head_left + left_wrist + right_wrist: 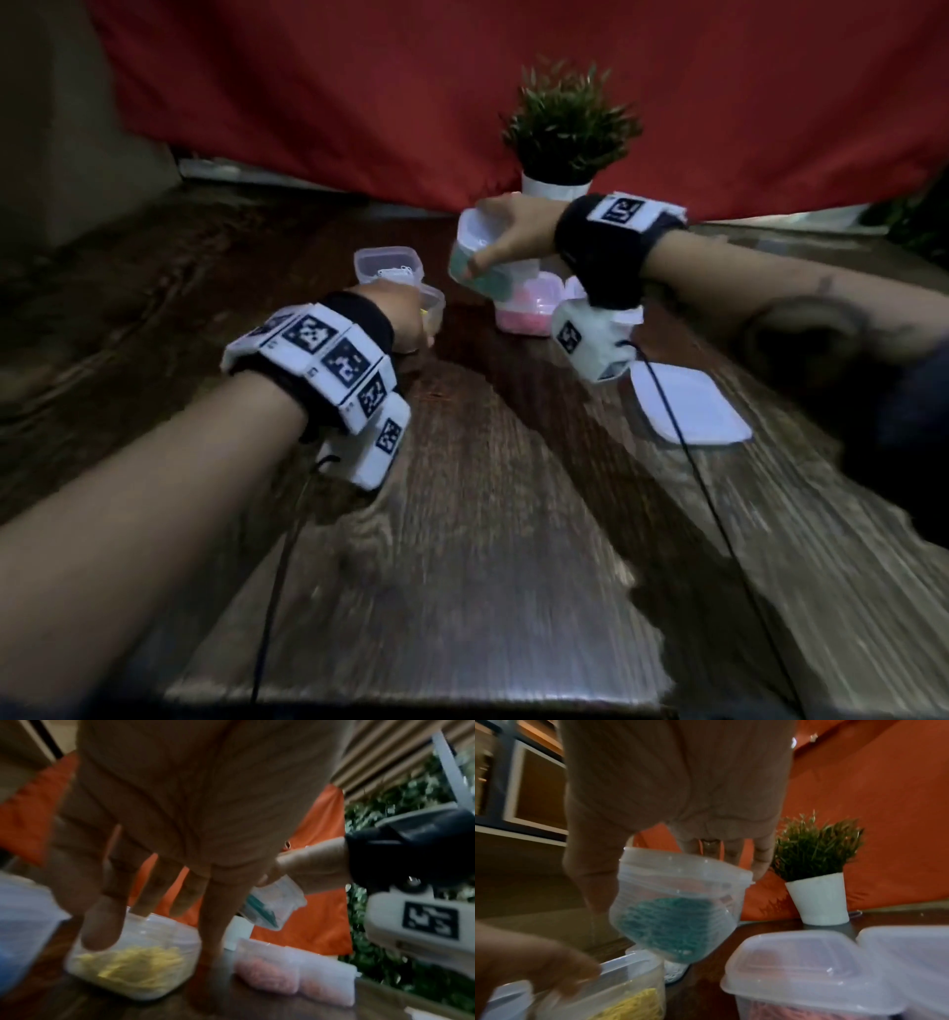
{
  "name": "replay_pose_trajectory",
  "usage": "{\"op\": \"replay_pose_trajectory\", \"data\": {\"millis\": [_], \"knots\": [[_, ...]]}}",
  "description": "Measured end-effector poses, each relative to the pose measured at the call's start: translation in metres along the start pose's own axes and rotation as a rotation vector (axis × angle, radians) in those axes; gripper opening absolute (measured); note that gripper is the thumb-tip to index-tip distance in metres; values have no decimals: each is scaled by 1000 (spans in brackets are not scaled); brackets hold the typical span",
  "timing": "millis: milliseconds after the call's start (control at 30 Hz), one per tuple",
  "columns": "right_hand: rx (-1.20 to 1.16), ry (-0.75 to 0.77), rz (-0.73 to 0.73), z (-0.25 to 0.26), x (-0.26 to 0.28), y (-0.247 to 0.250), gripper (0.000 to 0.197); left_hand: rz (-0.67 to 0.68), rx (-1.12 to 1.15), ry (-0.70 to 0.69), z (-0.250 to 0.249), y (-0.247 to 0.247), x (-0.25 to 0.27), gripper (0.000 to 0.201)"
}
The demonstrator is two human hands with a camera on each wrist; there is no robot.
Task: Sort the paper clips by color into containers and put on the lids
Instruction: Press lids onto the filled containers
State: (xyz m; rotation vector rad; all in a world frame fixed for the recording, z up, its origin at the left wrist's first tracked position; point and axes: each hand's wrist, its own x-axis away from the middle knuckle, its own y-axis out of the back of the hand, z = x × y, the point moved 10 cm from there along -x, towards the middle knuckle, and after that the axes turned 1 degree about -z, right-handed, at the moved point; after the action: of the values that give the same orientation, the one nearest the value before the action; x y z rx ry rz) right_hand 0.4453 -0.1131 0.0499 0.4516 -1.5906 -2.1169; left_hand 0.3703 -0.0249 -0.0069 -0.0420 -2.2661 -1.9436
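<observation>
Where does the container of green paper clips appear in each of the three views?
Head: green-clip container upper centre, held tilted by right hand.
Left wrist: right of centre, behind the fingers.
Right wrist: centre, below the palm.
Shared landmark: pink-clip container.

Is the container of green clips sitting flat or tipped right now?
Tipped and off the table. The right hand grips the green-clip container by its rim, and in the right wrist view it hangs slanted with the clips heaped at its low side.
</observation>
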Motion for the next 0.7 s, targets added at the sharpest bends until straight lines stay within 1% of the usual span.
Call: {"op": "replay_pose_trajectory", "data": {"millis": [67,167,233,300,367,467,500,600,633,667,700], "knots": [[-16,-2,-1,3,-20,-10,79,20,-58,47,13,-5,-3,26],[-39,-11,25,7,-40,-28,78,-6,-81,88,24,-8,-2,25],[-6,-4,50,9,-49,-38,77,-24,-137,43,19,-7,6,21],[57,-2,69,9,-55,-47,75,1,-177,-8,14,-11,16,17],[117,-9,95,6,-58,-58,74,29,-186,-34,10,-14,26,15],[166,-16,154,1,-57,-73,68,8,-185,-50,10,-12,31,16],[172,-22,160,0,-56,-76,70,-2,-169,-36,13,-11,31,15],[267,-8,129,2,-52,-72,93,-43,-118,10,19,-6,29,16],[275,13,110,5,-50,-67,95,-55,-103,19,20,-5,28,17],[274,22,97,7,-47,-61,91,-61,-92,29,21,-5,28,18],[283,23,90,6,-44,-54,83,-68,-95,39,20,-5,29,20]]}}
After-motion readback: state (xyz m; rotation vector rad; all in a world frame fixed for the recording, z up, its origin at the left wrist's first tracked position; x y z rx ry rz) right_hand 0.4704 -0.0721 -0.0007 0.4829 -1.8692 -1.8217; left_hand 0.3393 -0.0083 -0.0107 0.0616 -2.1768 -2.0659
